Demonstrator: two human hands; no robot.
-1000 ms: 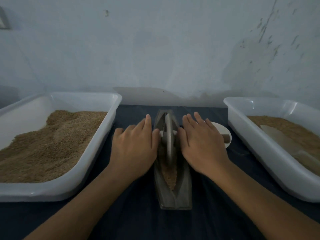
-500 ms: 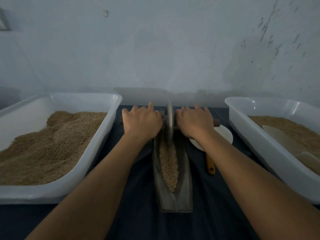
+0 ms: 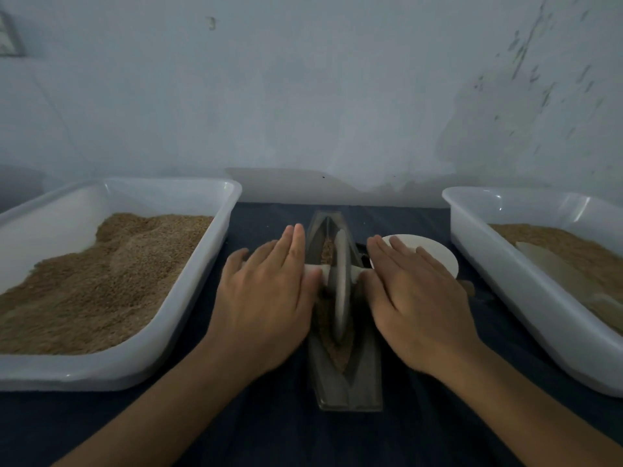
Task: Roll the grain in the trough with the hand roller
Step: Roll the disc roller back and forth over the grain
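A narrow grey boat-shaped trough lies lengthwise in the middle of the dark cloth, with brown grain along its groove. The hand roller's disc stands on edge in the groove near the trough's middle, its pale axle sticking out to both sides. My left hand presses flat on the left axle end with straight fingers. My right hand lies flat on the right axle end the same way. Both palms hide most of the axle.
A white tub with a heap of brown grain stands at the left. Another white tub at the right holds grain and a pale scoop. A small white dish sits behind my right hand. A wall closes the back.
Both hands drew the roller back toward me, from the trough's far end to its middle. The fingers, curled over the axle half a second ago, now lie straight.
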